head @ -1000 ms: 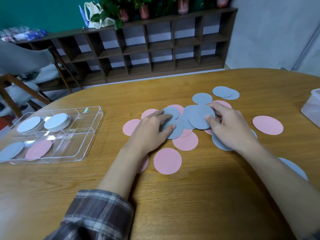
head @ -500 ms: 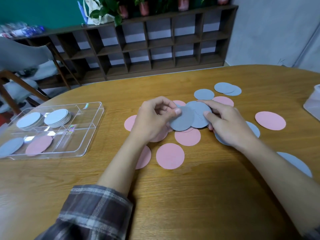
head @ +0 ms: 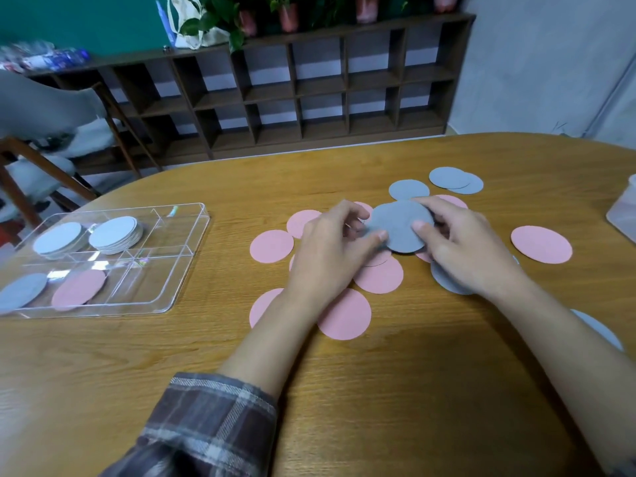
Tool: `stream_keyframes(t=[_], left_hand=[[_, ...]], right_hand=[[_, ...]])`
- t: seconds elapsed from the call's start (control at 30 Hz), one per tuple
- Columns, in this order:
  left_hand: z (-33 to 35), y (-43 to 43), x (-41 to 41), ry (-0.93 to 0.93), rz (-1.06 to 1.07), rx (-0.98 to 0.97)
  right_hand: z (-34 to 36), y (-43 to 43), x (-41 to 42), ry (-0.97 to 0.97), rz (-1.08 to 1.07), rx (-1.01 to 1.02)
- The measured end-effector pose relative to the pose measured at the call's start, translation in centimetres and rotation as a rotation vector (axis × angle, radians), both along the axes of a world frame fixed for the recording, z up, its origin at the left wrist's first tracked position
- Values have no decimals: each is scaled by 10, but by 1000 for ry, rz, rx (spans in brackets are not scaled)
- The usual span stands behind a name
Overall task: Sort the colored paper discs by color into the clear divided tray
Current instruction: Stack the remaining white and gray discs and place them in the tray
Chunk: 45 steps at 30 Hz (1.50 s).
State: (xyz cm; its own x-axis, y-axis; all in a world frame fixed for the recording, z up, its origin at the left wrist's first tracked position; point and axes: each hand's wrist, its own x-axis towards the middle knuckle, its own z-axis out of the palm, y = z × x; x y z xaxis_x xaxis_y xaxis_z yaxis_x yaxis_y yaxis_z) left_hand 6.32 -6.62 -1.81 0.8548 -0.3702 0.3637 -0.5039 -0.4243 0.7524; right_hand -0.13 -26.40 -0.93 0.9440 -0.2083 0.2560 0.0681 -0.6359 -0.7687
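Discs lie scattered over the middle of the tabletop [head: 378, 390], pink and grey mixed, and I see both hands lifted over them with a small grey stack [head: 399, 227] pinched between them. My left hand [head: 330, 249] grips the stack's left edge, thumb on top and fingers [head: 373, 239] curled under; my right hand [head: 464, 249] clamps the right edge, its thumb pressed on the grey face. Pink discs [head: 344, 313] lie flat beneath my left wrist and just left of it, some overlapping. One pink disc [head: 541, 244] sits apart to the right, and three grey discs [head: 454, 179] lie just beyond the hands, two of them overlapping. At the far left stands the tray [head: 186, 256], touching the tabletop: its two back compartments each hold a grey pile [head: 115, 232], while the front ones hold a grey disc and a pink one [head: 78, 289]. I cannot tell how many discs the held stack contains.
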Motion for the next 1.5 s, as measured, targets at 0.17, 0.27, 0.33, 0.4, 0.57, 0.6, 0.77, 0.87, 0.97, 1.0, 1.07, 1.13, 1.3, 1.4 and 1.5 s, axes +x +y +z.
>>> stream_keyframes(t=[0.17, 0.27, 0.33, 0.4, 0.57, 0.6, 0.77, 0.87, 0.97, 1.0, 1.07, 1.13, 1.3, 1.4, 1.5], left_hand=[[-4, -2, -3, -135, -148, 413], [-1, 0, -3, -168, -109, 444], [1, 3, -1, -181, -76, 449], [1, 5, -1, -193, -57, 449], [4, 6, -1, -232, -74, 379], [5, 7, 0, -263, -88, 354], [6, 9, 5, -404, -74, 219], [8, 7, 4, -336, -64, 82], [6, 4, 3, -285, -20, 10], [5, 3, 2, -267, -3, -2], [4, 0, 1, -205, 32, -34], [4, -1, -1, -130, 57, -81], [4, -2, -2, -121, 62, -67], [-5, 5, 10, -163, 91, 160], [-10, 10, 17, -64, 51, 370]], right_hand=[[-1, -11, 3, -24, -164, -32], [-3, -12, 4, -16, -180, -27], [-4, -12, 5, -16, -178, -18], [-4, -11, 5, -20, -167, -15], [-4, -7, 4, -30, -128, -25], [-4, -6, 3, -40, -123, -22], [-2, -1, 2, -51, -117, -36], [1, -1, 1, -49, -106, -23], [1, 3, 1, -34, -21, 96], [0, 4, 1, -22, -1, 111], [-1, 5, 2, 1, 32, 110], [-1, 7, 1, 7, 71, 104], [-5, 8, 0, 9, 96, -103], [-6, 6, 2, -14, 18, -115], [-7, 3, 3, -13, -43, -50]])
